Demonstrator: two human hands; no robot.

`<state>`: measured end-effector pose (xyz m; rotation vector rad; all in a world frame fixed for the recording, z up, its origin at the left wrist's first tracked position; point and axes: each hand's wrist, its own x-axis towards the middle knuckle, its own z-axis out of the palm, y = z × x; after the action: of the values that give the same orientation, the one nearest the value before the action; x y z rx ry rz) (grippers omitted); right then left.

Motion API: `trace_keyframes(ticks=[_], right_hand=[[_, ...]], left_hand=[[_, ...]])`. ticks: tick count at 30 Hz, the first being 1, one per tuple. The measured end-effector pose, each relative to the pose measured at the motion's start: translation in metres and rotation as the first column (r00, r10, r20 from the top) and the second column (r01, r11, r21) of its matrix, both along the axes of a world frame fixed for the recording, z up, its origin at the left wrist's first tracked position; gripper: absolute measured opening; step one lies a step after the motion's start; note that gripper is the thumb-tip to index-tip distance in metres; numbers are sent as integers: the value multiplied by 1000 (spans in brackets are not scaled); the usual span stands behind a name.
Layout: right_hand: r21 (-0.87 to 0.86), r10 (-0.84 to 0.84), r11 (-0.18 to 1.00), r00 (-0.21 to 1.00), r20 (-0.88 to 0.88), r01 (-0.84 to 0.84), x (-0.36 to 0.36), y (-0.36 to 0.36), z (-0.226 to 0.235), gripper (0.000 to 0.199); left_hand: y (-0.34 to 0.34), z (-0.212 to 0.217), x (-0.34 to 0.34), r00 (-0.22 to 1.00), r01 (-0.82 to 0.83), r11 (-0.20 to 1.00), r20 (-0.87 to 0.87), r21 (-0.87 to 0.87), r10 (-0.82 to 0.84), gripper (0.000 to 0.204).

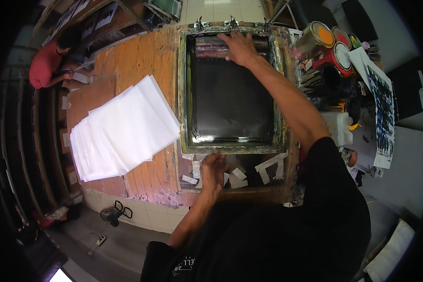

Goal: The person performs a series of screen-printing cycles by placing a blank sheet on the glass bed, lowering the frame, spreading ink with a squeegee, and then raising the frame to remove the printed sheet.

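A screen-printing frame with a paint-stained rim lies on the wooden table, clamped along its far edge. Its mesh looks dark, with glossy ink along the near end. Across the far end of the mesh sits a squeegee. My right hand reaches over it, fingers on the far side and thumb on the near side. My left hand is at the middle of the frame's near edge, its curled fingers gripping the rim from below. Whatever lies beneath the frame is hidden.
A fanned stack of white paper covers the table's left part. Paint cans, a printed sheet and a white plastic container crowd the right. Tape pieces lie near the front edge. Another person sits far left, beside racks.
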<state>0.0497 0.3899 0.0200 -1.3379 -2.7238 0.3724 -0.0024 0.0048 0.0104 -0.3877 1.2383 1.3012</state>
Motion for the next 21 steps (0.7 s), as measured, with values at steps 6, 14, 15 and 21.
trace_keyframes(ticks=[6,14,15,21], right_hand=[[0,94,995,976,-194,-96,57,-133,24,71],[377,70,921,914,-400,94,77,-254,119,48],[462,94,878,901,-424,126,76,-248,133,48],[713,338,672,774,-535,200,62,-143,201,27]], left_hand=[[-2,7,-2,1000,11,1000,-13,27,-11,22],[4,74,-20,997,-66,890,-14,451,81,20],[14,87,-23,994,-60,846,-43,530,97,20],[104,106,-73,862,273,812,-506,516,31,36]])
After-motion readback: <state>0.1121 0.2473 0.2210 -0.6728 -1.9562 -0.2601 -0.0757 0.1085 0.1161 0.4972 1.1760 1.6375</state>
